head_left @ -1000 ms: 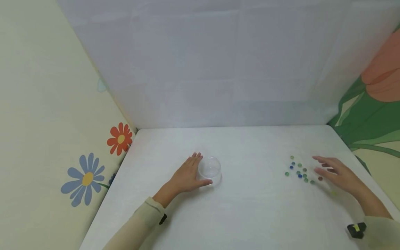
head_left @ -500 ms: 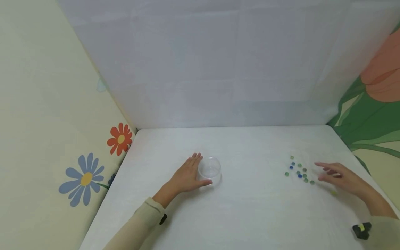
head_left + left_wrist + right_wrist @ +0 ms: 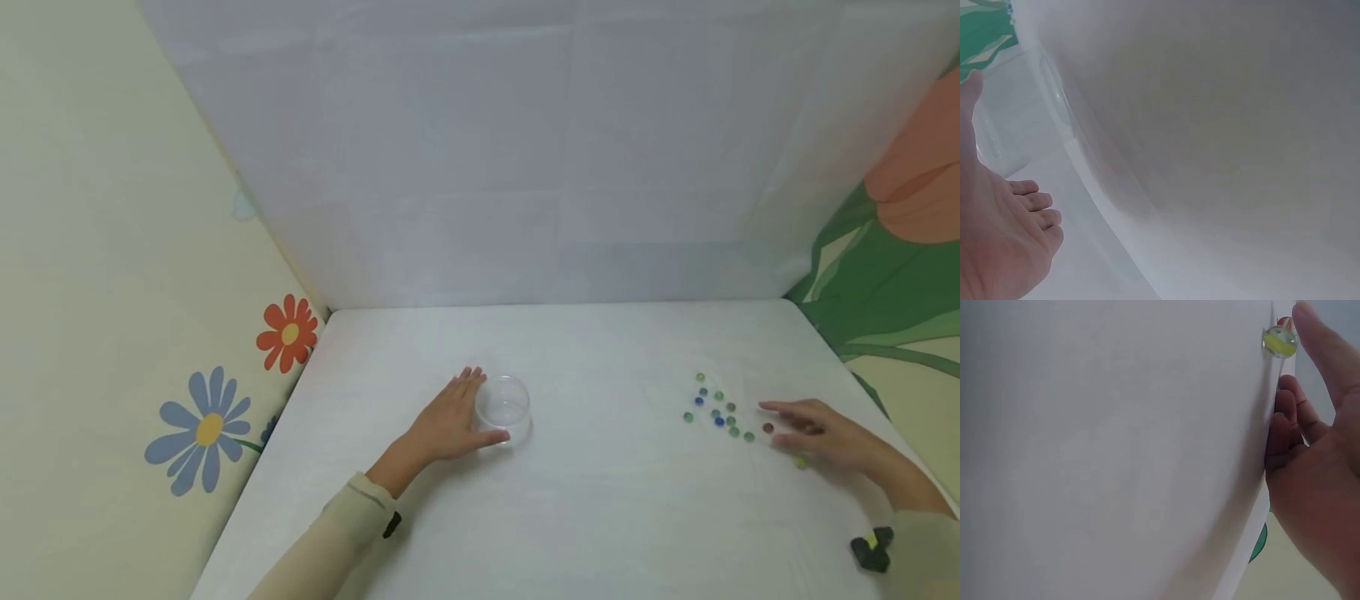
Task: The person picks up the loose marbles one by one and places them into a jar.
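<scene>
A clear round container [image 3: 503, 404] stands on the white table in the head view. My left hand [image 3: 448, 423] rests against it, fairly straight fingers along its left side and thumb across its near side. In the left wrist view the container [image 3: 1019, 115] shows between thumb and fingers. At the right, my right hand [image 3: 828, 433] hovers with thumb and index finger apart, holding nothing visible. Just off its fingertips lies a reddish-brown marble [image 3: 768, 427]. A yellow marble [image 3: 800, 462] lies below the hand; the right wrist view shows this clear-and-yellow marble [image 3: 1280, 342] near the thumb.
Several green and blue marbles [image 3: 732, 422] lie scattered left of my right hand. White table surface [image 3: 600, 483] stretches between them and the container. A white backdrop [image 3: 465, 167] rises behind the table, with flower-patterned walls at both sides.
My right hand has shifted right and a little nearer to me. The reddish-brown marble, hidden half a second ago, shows again beside the fingertips. My left hand and the container have stayed still.
</scene>
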### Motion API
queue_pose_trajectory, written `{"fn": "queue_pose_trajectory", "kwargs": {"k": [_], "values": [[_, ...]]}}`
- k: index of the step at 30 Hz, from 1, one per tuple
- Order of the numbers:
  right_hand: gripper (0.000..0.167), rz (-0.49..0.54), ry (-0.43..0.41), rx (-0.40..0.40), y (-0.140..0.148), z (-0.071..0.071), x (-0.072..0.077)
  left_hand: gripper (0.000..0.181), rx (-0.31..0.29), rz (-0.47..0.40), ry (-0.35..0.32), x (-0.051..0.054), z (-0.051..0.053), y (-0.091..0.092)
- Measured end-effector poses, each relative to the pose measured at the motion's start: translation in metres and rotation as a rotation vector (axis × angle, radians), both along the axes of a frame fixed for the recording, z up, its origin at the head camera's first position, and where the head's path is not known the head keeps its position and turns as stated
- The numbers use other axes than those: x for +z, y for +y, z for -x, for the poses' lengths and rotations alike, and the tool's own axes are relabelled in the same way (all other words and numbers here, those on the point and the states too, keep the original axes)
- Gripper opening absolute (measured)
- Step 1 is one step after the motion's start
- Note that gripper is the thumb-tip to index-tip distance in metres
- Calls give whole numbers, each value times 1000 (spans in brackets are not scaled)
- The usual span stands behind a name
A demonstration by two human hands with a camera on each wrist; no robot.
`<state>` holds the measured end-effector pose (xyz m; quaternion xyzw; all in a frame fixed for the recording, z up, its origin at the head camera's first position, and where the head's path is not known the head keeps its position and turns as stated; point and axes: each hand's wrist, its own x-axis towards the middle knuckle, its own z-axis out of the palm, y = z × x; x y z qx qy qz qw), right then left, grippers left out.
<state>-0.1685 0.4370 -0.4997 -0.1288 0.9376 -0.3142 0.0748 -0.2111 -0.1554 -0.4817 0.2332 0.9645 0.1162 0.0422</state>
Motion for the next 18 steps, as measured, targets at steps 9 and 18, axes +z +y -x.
{"fn": "queue_pose_trajectory", "kwargs": {"k": [9, 18], "values": [[60, -19, -159, -70, 3, 6, -5, 113, 8, 6, 0, 1, 0, 1], [60, -13, -193, -80, 4, 6, -2, 113, 9, -3, -24, 4, -3, 1]]}}
